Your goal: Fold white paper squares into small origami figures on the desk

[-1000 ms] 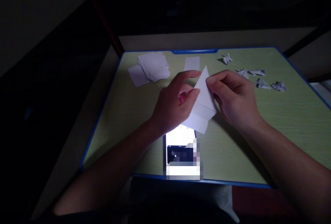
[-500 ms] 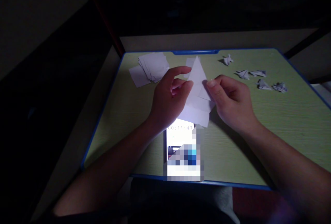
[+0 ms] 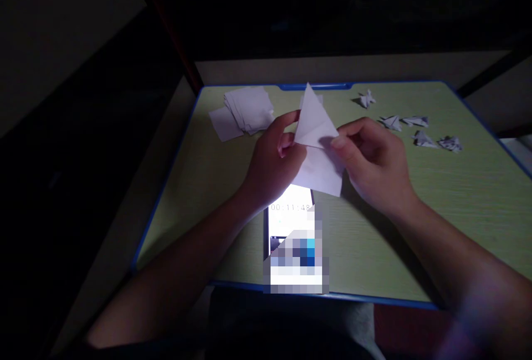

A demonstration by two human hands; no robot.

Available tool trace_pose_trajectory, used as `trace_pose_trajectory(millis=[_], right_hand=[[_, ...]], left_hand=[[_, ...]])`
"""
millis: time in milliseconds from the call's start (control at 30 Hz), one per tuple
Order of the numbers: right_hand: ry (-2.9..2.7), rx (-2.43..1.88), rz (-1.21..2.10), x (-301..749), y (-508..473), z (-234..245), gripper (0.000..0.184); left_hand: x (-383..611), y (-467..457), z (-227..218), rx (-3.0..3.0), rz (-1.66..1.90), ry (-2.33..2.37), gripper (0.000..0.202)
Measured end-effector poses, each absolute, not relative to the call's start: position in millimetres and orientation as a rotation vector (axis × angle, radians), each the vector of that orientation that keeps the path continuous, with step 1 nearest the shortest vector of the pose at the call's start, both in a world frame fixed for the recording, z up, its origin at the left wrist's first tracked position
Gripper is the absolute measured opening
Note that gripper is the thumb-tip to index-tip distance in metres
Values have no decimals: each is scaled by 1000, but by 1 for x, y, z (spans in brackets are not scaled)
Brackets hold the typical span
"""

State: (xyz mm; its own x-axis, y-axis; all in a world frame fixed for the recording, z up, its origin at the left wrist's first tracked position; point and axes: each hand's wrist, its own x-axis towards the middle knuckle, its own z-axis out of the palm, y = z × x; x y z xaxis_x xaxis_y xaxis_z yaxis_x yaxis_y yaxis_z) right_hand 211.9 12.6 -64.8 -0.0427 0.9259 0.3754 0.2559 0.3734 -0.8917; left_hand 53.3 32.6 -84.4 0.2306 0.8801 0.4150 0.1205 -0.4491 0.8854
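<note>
A sheet of white paper is held up between both hands above the table. Its upper part is folded to a triangle with the point away from me, and a straight flap hangs below. My left hand pinches the paper's left edge, thumb in front and fingers partly behind. At the triangle's right corner, my right hand grips the paper between thumb and bent forefinger. Under the paper's lower edge lies a lit phone showing a running timer, partly pixelated.
The green, blue-edged table holds a stack of white paper sheets at back left. Several small folded paper pieces lie at back right. Another pale sheet shows partly behind the held paper.
The paper's right side has come over, so the top now forms a fuller triangle with a level lower edge. Both hands stay on the paper, and the timer has advanced by a second.
</note>
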Motion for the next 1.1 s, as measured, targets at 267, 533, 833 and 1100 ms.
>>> trace_pose_trajectory(millis=[267,533,833,1100], right_hand=[[-1547,-1107,757,214,14,-63,20],[-1385,-1151,787,217,18,-62,21],[-1460,-1129,729,217,16,-66,19],[-1342,-1095,733,211,18,-67,13]], left_hand=[[52,39,-92,1761,1291,1006,31],[55,36,-85,1679,1342,1033,22],[55,37,-75,1511,1386,1105,20],[56,32,-77,1528,1332,1069,10]])
